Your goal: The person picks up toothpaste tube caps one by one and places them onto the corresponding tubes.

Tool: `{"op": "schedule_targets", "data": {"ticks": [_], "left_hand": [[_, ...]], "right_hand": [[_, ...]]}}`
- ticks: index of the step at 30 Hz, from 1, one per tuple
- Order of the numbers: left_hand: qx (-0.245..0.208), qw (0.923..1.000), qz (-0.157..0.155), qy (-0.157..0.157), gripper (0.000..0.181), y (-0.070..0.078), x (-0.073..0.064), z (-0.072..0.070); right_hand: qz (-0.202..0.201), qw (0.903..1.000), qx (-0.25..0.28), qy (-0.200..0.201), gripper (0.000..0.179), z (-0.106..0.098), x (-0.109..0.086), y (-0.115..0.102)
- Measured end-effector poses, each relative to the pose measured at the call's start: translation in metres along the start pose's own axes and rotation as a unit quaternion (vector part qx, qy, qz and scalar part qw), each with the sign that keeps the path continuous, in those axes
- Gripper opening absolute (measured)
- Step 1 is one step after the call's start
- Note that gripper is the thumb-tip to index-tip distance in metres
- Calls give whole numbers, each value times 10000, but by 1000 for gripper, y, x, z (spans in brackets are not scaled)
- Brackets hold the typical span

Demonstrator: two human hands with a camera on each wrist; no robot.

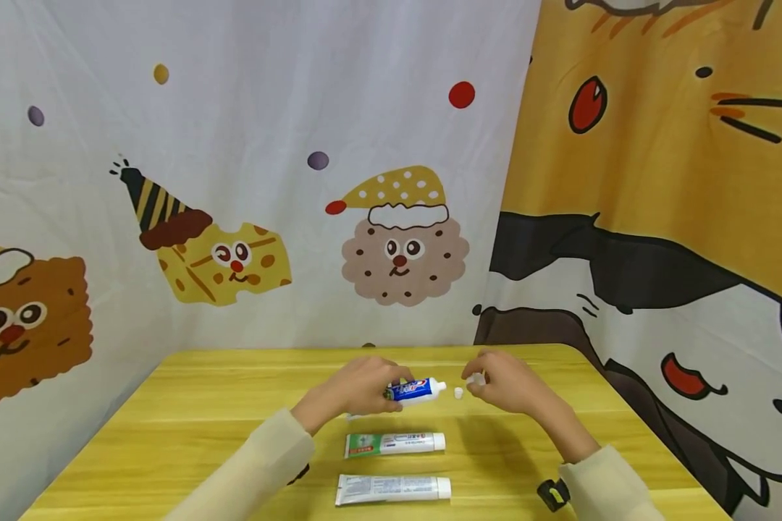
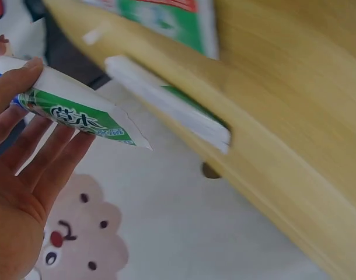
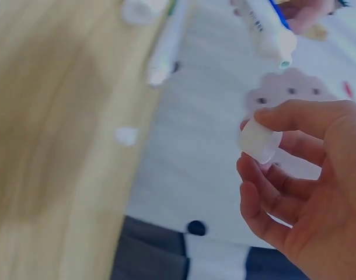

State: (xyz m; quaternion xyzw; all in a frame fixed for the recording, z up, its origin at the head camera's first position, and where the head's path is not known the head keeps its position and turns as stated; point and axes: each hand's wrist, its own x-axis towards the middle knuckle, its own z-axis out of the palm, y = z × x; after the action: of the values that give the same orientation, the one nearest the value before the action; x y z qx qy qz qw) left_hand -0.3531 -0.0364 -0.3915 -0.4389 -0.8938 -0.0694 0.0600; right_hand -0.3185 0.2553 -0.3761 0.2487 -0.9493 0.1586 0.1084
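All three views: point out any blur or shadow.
Right wrist: loose cap on the table blurred, broad shadow on the wood; left wrist: held tube sharper than the tubes on the table; head: soft shadow below the right hand.

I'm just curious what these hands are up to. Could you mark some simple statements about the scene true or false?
1. The left hand holds a blue-labelled tube. True.
2. The right hand holds nothing. False: the right hand pinches a white cap.
3. The blue-labelled tube is capped. False: its nozzle is bare.
4. Another small cap lies on the table. True.
5. The green-and-white tube stands upright. False: it lies flat.
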Motion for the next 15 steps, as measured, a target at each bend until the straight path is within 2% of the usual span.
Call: {"op": "schedule_targets", "data": {"ticks": [5,10,13,15], "left_hand": [[-359,9988,-77,317,44,12,-9,-11],[-645,9956,-57,676,44,23,-20,-16],[-779,9926,-46,930,44,29,-28,-16],[-830,9908,-30,1070,44,32,-33,-16]], "right_hand": [[277,9976,301,559,9,-14,-10,-19],[394,9889,811,1185,8,-19,-21,-32],[401,9806,1340,1374,11,-21,-27,-37],[314,9765,1652,1346,13,-23,-30,-40]]}}
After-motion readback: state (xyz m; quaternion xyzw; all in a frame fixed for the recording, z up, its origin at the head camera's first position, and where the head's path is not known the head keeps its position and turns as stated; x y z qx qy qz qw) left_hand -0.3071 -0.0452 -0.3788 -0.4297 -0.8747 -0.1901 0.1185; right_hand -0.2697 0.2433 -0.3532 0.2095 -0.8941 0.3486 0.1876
